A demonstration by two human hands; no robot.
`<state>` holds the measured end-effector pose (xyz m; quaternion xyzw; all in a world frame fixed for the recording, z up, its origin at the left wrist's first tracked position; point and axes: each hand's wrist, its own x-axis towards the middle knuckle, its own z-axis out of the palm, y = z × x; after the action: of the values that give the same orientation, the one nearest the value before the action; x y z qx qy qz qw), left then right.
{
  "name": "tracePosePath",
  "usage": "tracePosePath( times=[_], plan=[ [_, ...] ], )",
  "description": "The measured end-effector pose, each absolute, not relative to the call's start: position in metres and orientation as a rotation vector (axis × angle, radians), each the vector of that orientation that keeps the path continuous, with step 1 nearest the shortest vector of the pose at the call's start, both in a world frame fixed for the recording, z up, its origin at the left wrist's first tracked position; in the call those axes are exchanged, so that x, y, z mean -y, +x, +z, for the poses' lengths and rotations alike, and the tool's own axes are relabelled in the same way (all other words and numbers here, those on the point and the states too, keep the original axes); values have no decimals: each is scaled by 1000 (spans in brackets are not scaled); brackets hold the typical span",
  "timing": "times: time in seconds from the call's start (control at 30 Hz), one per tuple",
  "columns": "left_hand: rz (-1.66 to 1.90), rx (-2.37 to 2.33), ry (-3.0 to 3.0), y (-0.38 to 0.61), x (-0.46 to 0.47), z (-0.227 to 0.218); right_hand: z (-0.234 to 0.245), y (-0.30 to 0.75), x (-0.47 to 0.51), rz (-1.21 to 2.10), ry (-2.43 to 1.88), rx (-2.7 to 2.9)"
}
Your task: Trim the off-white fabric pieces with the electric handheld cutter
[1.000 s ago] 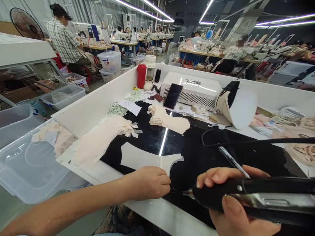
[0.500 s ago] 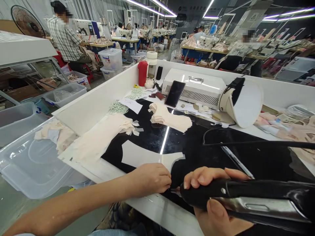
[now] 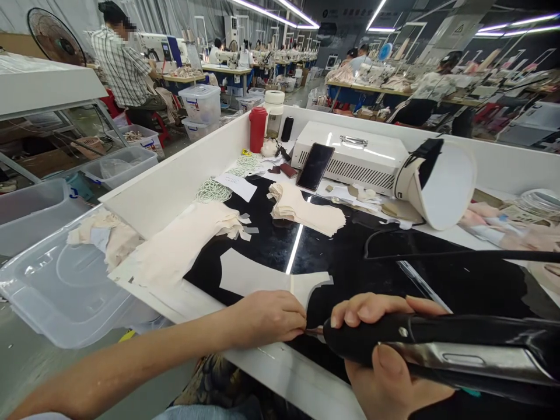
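A pale curved fabric piece lies flat on the black board, with a strip of clear tape at its right end. My left hand rests over its near edge, fingers closed together in a pinch on the fabric; the fingertips are partly hidden. In my right hand is a black-and-silver handheld tool with a thin metal tip. That tip points left, right beside my left fingertips; whether it touches the fabric I cannot tell.
Fabric stacks lie left and behind. Toward the back are a phone, a white vented machine, a white cone and a red bottle. A black cable crosses the right side. Other people sit at sewing tables beyond.
The tool's metal tip has moved slightly up, closer to my left fingertips. The whole view has shifted a little. My left hand stays at the fabric's near edge.
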<state>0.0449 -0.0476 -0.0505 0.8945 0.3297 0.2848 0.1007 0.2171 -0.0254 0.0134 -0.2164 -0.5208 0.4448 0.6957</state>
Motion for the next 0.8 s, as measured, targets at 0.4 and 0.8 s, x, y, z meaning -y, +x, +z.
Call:
tracePosePath(
  times=[0.4, 0.8],
  plan=[
    [856, -1097, 2618, 40, 49, -55, 15, 217, 27, 1006, -481, 1175],
    [722, -930, 2765, 34, 43, -40, 16, 218, 27, 1009, -490, 1178]
  ],
)
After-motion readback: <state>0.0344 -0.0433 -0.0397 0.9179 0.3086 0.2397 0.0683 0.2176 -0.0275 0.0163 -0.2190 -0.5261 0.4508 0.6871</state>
